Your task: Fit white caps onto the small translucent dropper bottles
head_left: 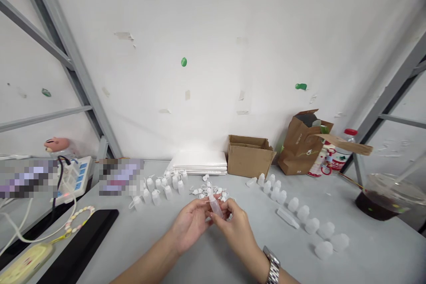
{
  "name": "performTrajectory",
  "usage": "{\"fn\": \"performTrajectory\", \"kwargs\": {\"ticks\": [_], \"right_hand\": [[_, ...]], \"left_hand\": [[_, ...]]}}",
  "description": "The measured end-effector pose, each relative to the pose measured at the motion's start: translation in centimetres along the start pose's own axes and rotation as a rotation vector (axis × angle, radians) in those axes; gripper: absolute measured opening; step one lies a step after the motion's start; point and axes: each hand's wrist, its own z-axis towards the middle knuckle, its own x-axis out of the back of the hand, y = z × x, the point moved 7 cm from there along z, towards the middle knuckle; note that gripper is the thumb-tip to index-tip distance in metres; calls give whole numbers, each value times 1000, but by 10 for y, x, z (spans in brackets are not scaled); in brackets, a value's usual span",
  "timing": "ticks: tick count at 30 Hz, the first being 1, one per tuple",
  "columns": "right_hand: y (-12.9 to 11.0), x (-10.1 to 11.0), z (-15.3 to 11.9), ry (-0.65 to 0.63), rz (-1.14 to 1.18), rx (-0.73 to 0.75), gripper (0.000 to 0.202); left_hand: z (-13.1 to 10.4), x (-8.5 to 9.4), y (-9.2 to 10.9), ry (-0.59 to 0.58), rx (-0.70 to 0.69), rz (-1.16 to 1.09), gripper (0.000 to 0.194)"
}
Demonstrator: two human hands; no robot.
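Observation:
In front of me a small translucent plastic squeeze bottle (215, 207) is held tilted, its white top pointing away. My left hand (189, 225) is closed with its fingertips at the bottle's upper part. Thumb and fingers of my right hand (235, 222) pinch the bottle's lower body. Just beyond my fingers lies a pile of white caps with loops (199, 191), partly hidden by the hands. Several capped bottles (156, 197) stand to the left. On the right, several bottles without such caps (303, 213) stand in rows, and one bottle (288, 217) lies on its side.
By the wall are a stack of white sheets (199, 164), a cardboard box (249, 159) and a brown paper bag (297, 148). A lidded cup of dark drink (379, 202) stands far right. Leftward are a black slab (83, 244), a bead bracelet (80, 219) and a power strip (76, 177) with cables.

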Motion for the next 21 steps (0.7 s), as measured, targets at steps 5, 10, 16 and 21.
{"fn": "performTrajectory", "kwargs": {"ticks": [5,10,16,21], "right_hand": [[-7,3,-3,34,-21,45,11],[-5,3,0,8,98,-38,15],[1,-5,7,-135,443,-197,26],[-1,-4,7,-142,496,-207,30]], "left_hand": [[-3,-2,4,36,-37,67,25],[-5,-1,5,88,-119,165,26],[-8,-4,10,121,-237,278,29],[-10,-11,16,63,-223,298,30]]}}
